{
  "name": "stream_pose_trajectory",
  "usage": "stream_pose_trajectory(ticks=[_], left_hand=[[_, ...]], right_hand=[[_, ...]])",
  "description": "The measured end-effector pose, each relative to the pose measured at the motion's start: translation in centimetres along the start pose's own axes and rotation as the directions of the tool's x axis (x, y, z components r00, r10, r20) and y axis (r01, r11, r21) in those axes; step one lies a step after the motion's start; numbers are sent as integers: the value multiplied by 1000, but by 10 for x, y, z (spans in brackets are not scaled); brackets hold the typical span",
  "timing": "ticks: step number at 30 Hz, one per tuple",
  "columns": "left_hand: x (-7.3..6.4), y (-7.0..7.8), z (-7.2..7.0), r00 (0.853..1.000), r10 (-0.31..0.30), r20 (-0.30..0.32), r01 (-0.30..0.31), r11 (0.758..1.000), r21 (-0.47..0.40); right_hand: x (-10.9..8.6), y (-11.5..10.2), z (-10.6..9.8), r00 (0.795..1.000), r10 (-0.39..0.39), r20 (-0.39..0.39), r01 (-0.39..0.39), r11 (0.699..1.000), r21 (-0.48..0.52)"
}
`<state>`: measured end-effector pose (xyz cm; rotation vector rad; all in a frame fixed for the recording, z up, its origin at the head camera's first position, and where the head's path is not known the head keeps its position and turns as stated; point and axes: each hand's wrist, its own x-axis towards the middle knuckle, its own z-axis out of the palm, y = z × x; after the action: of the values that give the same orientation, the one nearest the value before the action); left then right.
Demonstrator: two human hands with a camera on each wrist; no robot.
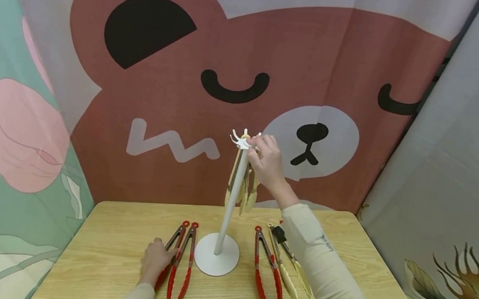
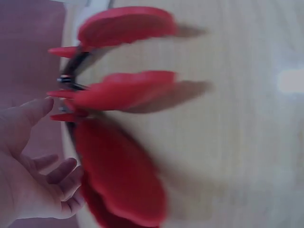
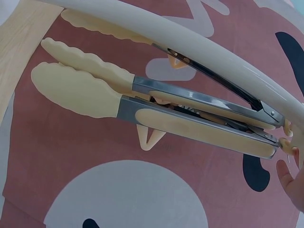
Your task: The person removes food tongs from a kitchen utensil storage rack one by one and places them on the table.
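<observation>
My right hand [image 1: 268, 165] is at the top of a white stand [image 1: 232, 203] with curved hooks, its thumb and fingers bent close together there. In the right wrist view, cream-tipped tongs [image 3: 190, 126] hang with their ring end at my fingertips. More cream tongs [image 1: 232, 178] hang beside them, partly behind the post. My left hand [image 1: 156, 261] is low over the table, at the leftmost red tongs [image 1: 165, 272]. Its thumb and fingers are spread apart near the handles in the left wrist view. A second pair of red tongs [image 1: 182, 264] lies just to the right.
The stand's round white base [image 1: 216, 261] sits mid-table. Right of it lie red tongs [image 1: 267, 267], cream tongs [image 1: 288, 277] and a black-handled piece [image 1: 279, 235], close to my right sleeve. A curtain with a bear print [image 1: 175, 87] hangs behind the wooden table [image 1: 122, 225].
</observation>
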<state>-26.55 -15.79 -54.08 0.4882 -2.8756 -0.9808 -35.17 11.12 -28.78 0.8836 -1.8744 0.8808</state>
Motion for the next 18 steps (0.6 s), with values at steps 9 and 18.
stream_pose_trajectory(ticks=[9,18], left_hand=[[-1,47,-29,994,111,-10,-111,988,-106],[-11,80,-48,961,277,-22,-274,932,-237]], right_hand=[[0,0,-1,1000,-7,-3,7,1000,-1],[-1,1,0,1000,1,-3,-1,1000,-4]])
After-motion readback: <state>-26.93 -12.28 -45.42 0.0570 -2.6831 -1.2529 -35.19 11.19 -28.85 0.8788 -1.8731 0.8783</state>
